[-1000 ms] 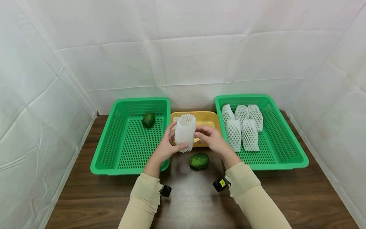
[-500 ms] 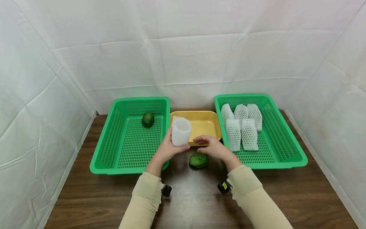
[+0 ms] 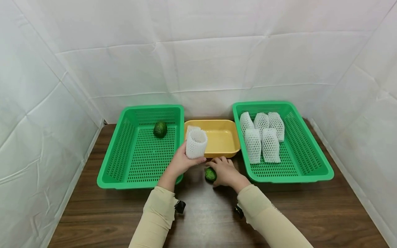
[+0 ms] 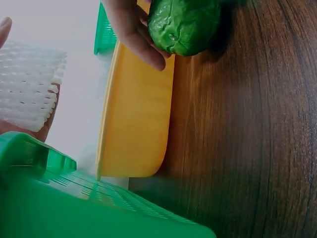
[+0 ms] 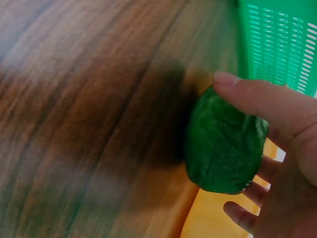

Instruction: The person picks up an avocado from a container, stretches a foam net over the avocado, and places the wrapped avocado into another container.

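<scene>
My left hand (image 3: 180, 162) holds a white foam net sleeve (image 3: 196, 146) upright, its round mouth facing up, over the left end of the yellow tray (image 3: 221, 142). More white netting (image 3: 193, 128) shows just behind it. In front of the tray, my right hand (image 3: 226, 173) grips a glossy, wrinkled green oval fruit (image 3: 210, 175) low at the table. The right wrist view shows the thumb (image 5: 247, 94) across one end of the fruit (image 5: 225, 146), with fingers round its far side. The left wrist view catches the sleeve (image 4: 29, 87) at its left edge.
To the left stands a green basket (image 3: 145, 162) with one similar green fruit (image 3: 160, 129) inside. On the right, another green basket (image 3: 305, 163) holds several bulging white net sleeves (image 3: 253, 146). All stand on a dark wooden table (image 3: 204, 220) before white sheeting (image 3: 211, 69).
My right hand has left the sleeve, moved down toward me and taken hold of the green fruit. My left hand has shifted slightly left with the sleeve, then stayed nearly still.
</scene>
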A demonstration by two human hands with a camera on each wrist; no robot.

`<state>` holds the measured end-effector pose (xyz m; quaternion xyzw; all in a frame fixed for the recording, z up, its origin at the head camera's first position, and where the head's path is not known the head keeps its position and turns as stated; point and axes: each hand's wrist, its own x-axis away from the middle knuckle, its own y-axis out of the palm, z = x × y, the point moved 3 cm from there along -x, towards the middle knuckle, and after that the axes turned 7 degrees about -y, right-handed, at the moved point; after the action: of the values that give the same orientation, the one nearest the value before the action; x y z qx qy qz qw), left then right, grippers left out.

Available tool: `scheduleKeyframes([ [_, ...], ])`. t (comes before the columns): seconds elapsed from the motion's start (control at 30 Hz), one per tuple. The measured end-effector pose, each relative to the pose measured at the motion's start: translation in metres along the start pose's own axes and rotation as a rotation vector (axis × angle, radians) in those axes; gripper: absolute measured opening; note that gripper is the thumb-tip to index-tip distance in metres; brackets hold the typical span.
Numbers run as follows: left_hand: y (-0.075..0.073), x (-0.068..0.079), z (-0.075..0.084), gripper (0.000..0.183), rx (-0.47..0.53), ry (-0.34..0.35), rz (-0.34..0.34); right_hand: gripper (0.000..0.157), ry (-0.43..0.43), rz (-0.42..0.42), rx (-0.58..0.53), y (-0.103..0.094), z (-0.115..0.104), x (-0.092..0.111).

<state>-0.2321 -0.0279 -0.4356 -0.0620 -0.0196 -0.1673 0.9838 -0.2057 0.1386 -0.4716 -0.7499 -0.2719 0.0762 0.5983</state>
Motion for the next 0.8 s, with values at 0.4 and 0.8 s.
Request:
scheduleKeyframes([
  [0.4, -0.001, 0.001, 0.0, 0.065, 0.006, 0.043, 0.003, 0.056, -0.002, 0.1, -0.141, -0.017, 0.003, -0.001],
  [0.8, 0.0, -0.002, -0.001, 0.065, 0.012, 0.05, -0.002, 0.059, -0.003, 0.55, -0.54, -0.133, 0.003, 0.02],
])
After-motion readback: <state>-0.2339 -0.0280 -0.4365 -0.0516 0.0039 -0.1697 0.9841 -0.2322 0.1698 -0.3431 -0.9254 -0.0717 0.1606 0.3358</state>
